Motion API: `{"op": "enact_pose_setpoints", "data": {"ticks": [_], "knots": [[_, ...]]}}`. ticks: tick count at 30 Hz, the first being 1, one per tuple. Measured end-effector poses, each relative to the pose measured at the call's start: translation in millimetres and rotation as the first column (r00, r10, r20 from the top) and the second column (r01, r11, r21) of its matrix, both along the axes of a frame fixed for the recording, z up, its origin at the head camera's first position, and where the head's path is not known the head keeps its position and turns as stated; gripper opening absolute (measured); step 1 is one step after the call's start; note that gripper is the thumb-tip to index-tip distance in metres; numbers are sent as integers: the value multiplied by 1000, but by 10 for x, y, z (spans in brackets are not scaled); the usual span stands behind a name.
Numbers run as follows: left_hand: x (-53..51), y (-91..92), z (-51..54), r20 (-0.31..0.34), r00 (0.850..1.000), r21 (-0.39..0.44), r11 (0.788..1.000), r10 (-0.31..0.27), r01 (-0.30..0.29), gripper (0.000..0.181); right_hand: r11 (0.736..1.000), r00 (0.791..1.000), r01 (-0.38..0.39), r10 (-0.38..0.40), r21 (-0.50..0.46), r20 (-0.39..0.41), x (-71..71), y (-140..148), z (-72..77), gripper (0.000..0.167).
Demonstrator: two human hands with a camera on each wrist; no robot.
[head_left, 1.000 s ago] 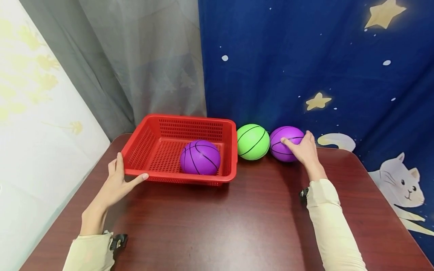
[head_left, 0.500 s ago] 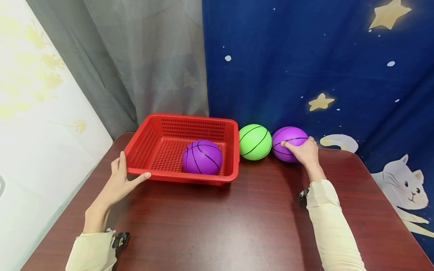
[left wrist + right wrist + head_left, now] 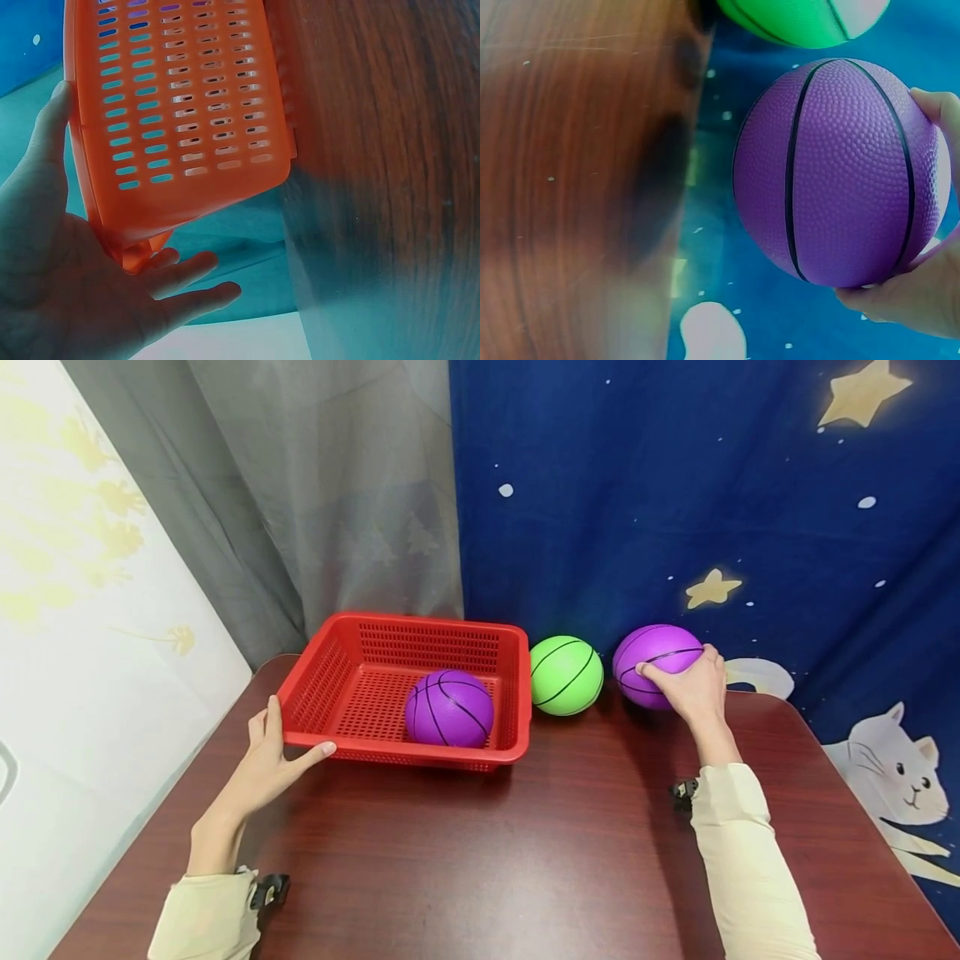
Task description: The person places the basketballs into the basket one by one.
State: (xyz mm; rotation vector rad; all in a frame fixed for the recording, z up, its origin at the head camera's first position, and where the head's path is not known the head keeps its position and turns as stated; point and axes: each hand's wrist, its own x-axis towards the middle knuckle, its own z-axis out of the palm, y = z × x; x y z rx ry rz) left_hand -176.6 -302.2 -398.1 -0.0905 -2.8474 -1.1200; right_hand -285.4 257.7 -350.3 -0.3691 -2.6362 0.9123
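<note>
The left grip, spread wide, touches the near corner of a red basket; inside, right of that grip, lies a purple ball. Next comes a green ball, then a second purple ball, held in the right grip.

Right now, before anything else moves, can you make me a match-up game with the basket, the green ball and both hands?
Things:
1. Basket
2. Green ball
3. Left hand
4. Right hand

What goes with them:
A. Grips a purple ball
B. Sits on the table, beside the basket
C. Touches a corner of the basket
D. Is red, with another purple ball inside

Right pairs: 1-D, 2-B, 3-C, 4-A.
</note>
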Motion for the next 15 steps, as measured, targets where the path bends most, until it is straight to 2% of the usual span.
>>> {"op": "enact_pose_setpoints", "data": {"ticks": [9, 15], "knots": [[-19, 8, 1, 8, 1000, -3, 1000, -3, 3, 113, 999, 995, -34, 32, -12, -98, 99, -177, 278, 109], [-1, 6, 20, 17, 1000, -7, 1000, 1, -1, 112, 994, 972, -104, 98, -17, -213, 196, -468, 522, 105]]}}
